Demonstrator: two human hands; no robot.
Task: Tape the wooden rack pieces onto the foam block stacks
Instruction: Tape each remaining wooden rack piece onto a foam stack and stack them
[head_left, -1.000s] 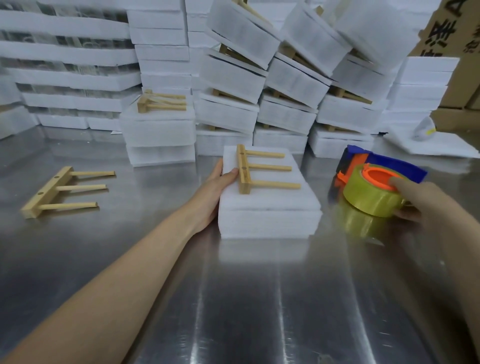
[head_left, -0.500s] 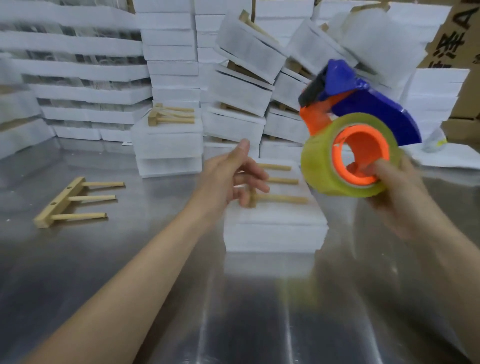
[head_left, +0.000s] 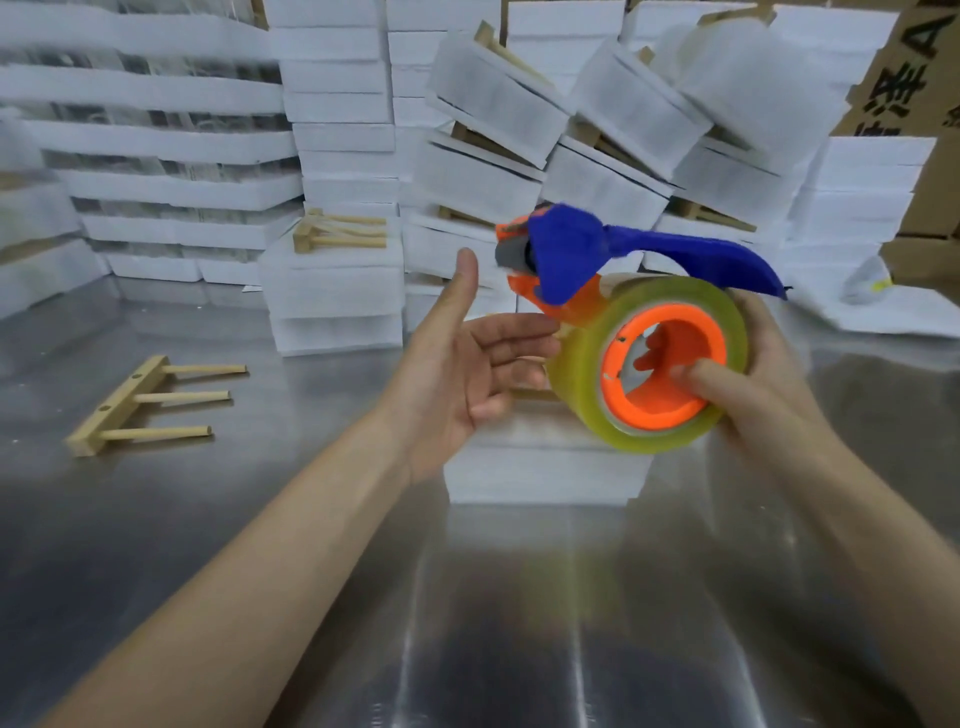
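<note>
yellow tape roll (head_left: 675, 293), gripped in the right hand (head_left: 763, 374), has moved beside the spread-fingered left hand (head_left: 462, 374).

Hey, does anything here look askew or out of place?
The white foam bundles at back centre lean in a jumble, unlike the level stacks left. One three-peg wooden rack piece lies bare on the steel table.

Shiny steel table (head_left: 156, 545) filling the foreground, streaked with pale reflections of light, brown cardboard boxes (head_left: 924, 78) with bold black printed characters stacked at the far right edge behind it
</note>
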